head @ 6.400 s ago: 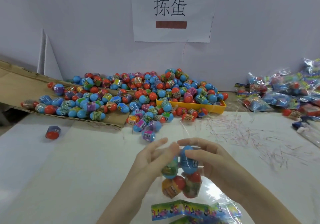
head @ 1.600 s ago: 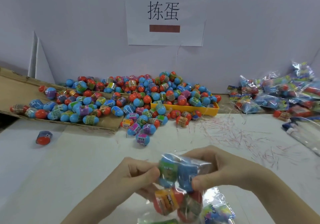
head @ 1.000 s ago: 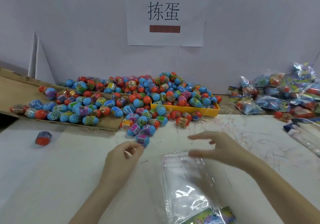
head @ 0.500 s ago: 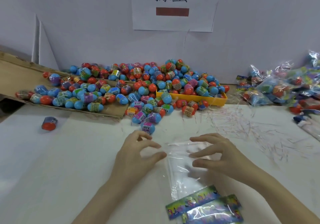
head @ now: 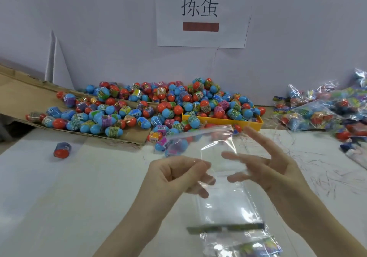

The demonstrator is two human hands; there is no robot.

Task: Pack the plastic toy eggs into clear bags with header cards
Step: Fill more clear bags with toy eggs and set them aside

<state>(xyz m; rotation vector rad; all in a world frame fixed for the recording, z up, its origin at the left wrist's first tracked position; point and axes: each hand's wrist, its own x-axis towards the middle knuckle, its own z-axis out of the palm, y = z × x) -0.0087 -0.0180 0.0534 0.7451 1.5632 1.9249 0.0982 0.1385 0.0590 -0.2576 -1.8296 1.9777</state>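
Clear bag w/ long axis running near-far, mouth at far end. Left hand pinching its left edge; right hand spreading fingers, holding nothing. Eggs lying far-left, left hand nearer.

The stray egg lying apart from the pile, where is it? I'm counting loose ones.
Head view, far left: the stray egg lies alone on the white table, just below the cardboard sheet.

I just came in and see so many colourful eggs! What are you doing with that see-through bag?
A person is packing toy eggs. The left hand pinches the edge of an empty clear bag while the right hand, fingers spread, touches its other side. No eggs are inside. Loose eggs are heaped behind, some in a yellow tray, and filled bags lie to the right.
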